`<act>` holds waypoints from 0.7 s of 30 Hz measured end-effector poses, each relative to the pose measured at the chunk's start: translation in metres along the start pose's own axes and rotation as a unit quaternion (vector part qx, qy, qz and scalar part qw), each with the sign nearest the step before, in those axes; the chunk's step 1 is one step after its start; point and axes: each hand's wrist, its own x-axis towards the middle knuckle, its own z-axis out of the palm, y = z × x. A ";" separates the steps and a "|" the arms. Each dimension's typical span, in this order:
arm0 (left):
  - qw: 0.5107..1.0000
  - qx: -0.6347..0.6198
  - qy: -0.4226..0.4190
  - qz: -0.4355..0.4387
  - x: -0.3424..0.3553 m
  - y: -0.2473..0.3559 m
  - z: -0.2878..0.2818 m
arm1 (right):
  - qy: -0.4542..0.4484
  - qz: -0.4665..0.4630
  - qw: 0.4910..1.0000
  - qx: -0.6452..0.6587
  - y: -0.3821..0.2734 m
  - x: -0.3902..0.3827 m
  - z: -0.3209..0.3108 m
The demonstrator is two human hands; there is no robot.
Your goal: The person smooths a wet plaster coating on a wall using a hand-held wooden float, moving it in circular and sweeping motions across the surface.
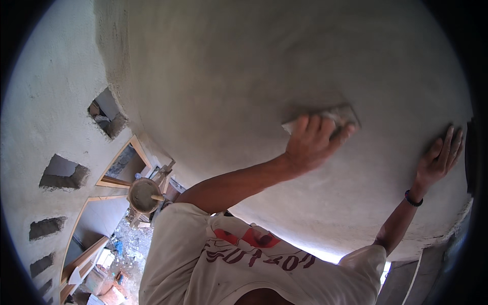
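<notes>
My left hand (316, 140) is closed round a flat, mortar-smeared plastering float (347, 115) and holds it against the grey plastered wall (229, 81). The fingers cover most of the tool, so its grip is hidden, and its edges look blurred. Farther right, my right hand (438, 160) lies on the same wall with its fingers stretched out and nothing in it. A dark bracelet circles that wrist. To the left and lower down, a round pan (144, 195) contains grey mortar, and a light-coloured handle (157, 197) sticks out over its rim.
Several square openings, one of them a rough-edged hole (63, 173), pierce the left wall. Wooden frames (113, 180) stand beside the pan. Below, rubble and loose scraps litter the floor (129, 249). A dark edge (469, 157) borders the wall near my right hand.
</notes>
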 end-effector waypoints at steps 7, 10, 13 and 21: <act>1.000 0.015 0.007 0.020 -0.091 -0.039 0.002 | 0.004 -0.013 1.000 0.015 -0.009 0.015 -0.001; 0.998 0.051 0.026 -0.024 -0.006 -0.061 -0.014 | 0.002 -0.043 0.998 0.046 0.001 0.001 -0.002; 0.982 0.095 0.119 -0.108 0.081 -0.110 -0.048 | 0.021 -0.043 0.998 0.045 0.005 -0.005 0.000; 0.786 -0.011 0.104 -0.609 -0.056 -0.279 -0.085 | 0.004 -0.016 1.000 0.014 0.008 -0.009 -0.002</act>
